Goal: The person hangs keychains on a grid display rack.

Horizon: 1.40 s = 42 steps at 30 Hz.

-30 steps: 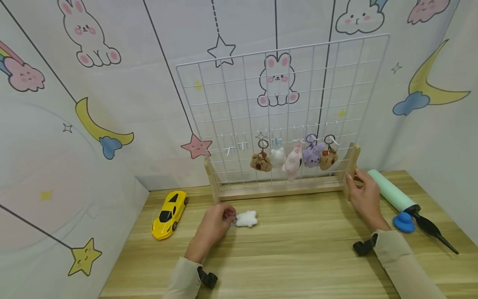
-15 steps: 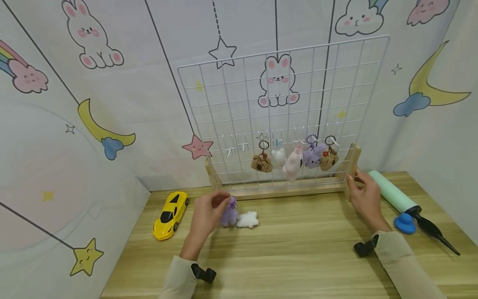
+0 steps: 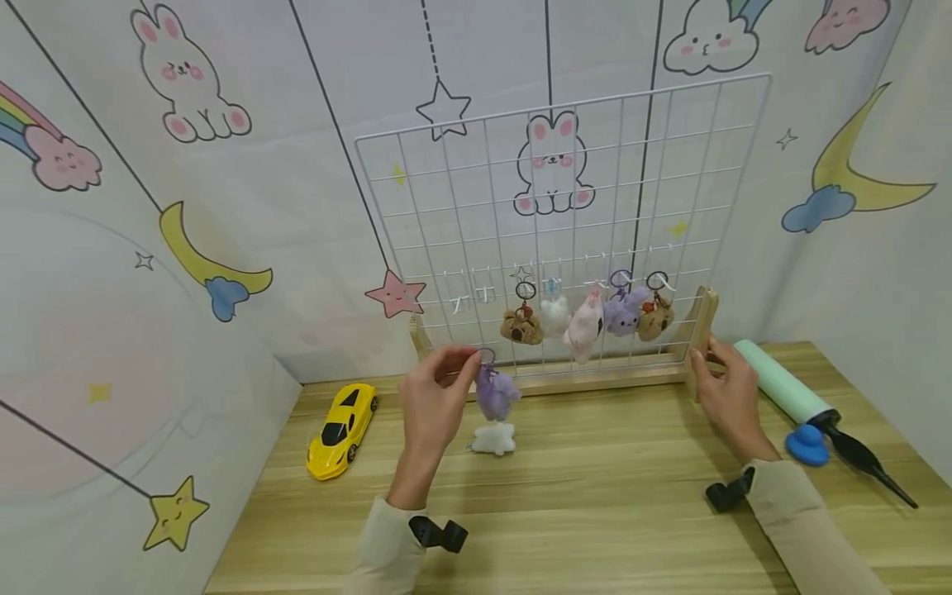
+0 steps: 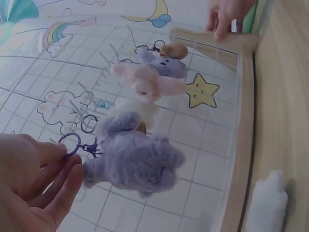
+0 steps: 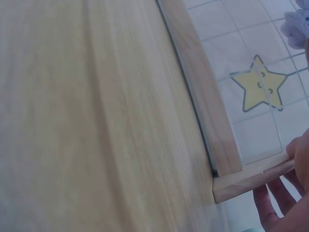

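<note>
My left hand (image 3: 435,401) pinches the ring of a purple plush keychain (image 3: 496,395). The plush hangs in front of the lower left of a white wire grid rack (image 3: 565,107); in the left wrist view the purple keychain (image 4: 137,159) covers part of the grid. On the table below it lies a white plush keychain (image 3: 493,439). My right hand (image 3: 729,397) grips the right wooden upright (image 3: 701,322) of the rack, fingers behind it. From the rack's hooks hang a brown plush (image 3: 521,326), a white plush (image 3: 554,314), a pink plush (image 3: 584,324) and others.
Two bare hooks (image 3: 472,299) stick out at the grid's left. A yellow toy car (image 3: 342,431) stands on the table at left. At right lie a mint-green pump (image 3: 784,382) with a black nozzle and a blue knob-like piece (image 3: 806,445). A patterned cloth hangs behind.
My left hand has lifted the purple plush keychain off the table beside the white one, moving it up and right toward the rack. My right hand stays on the upright.
</note>
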Each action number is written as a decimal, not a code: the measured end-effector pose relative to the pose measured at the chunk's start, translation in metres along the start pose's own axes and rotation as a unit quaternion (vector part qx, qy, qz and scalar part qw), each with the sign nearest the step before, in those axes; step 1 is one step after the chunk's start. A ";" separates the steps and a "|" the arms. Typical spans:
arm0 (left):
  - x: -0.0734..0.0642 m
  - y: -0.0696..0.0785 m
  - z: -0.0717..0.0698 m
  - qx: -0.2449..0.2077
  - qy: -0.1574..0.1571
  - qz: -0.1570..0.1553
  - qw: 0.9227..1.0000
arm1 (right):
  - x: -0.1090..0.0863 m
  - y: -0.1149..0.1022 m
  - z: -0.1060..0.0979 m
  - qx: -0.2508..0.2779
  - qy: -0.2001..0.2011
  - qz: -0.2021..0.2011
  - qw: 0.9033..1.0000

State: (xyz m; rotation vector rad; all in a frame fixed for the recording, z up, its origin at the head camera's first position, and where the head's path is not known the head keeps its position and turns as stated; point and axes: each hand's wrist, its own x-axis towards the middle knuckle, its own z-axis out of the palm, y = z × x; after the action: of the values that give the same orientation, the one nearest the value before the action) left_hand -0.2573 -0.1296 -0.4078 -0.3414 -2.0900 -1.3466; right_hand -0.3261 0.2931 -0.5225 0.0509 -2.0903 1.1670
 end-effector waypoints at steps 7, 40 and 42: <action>0.015 0.015 0.021 -0.088 0.076 0.013 0.993 | -0.001 0.001 -0.001 -0.001 -0.002 0.000 1.000; 0.036 0.007 0.080 -0.372 0.238 -0.158 0.883 | 0.000 0.001 -0.001 -0.009 -0.010 0.018 1.000; 0.036 0.004 0.079 -0.354 0.239 -0.160 0.890 | 0.000 0.001 -0.001 -0.010 -0.010 0.019 1.000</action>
State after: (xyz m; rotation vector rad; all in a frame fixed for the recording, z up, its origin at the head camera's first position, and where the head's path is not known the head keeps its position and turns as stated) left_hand -0.3117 -0.0623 -0.4048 0.0601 -1.2240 -2.1222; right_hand -0.3259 0.2942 -0.5232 0.0134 -2.1285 1.1734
